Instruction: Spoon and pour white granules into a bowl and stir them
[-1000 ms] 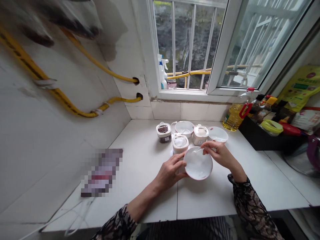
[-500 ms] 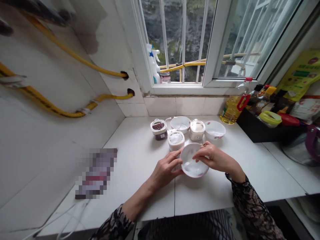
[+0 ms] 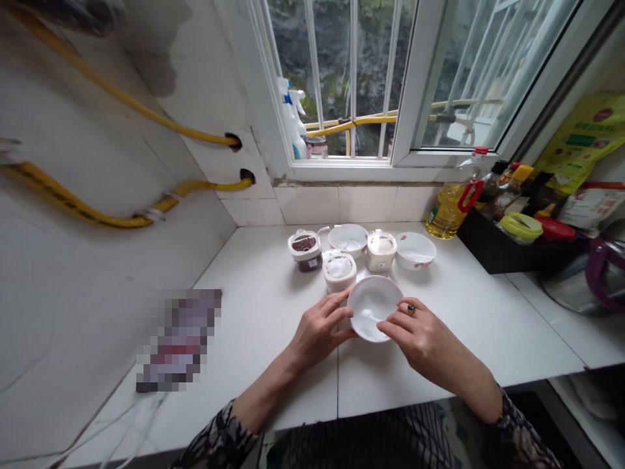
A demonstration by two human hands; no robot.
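Note:
A white bowl (image 3: 374,293) with a pinkish rim is on the white counter in front of me, tilted slightly. My left hand (image 3: 319,329) grips its left side, thumb low and fingers along the rim. Over the bowl's right edge, my right hand (image 3: 422,335) pinches a small white spoon (image 3: 370,316), whose head is down inside the bowl. Whether anything else lies in the bowl is hard to make out. Just behind it stands a lidded jar (image 3: 340,270) of white contents, close to my left fingertips.
Farther back are a jar of dark red grains (image 3: 306,251), a jar of pale contents (image 3: 381,253) and two white bowls, one left (image 3: 347,240) and one right (image 3: 415,251). An oil bottle (image 3: 445,212) and a black condiment box (image 3: 488,244) stand right. A blurred item (image 3: 180,339) lies left.
My right hand has shifted and turned, its fingers now nearer the bowl's lower right rim, and the spoon shows more clearly. My left hand keeps its hold on the bowl.

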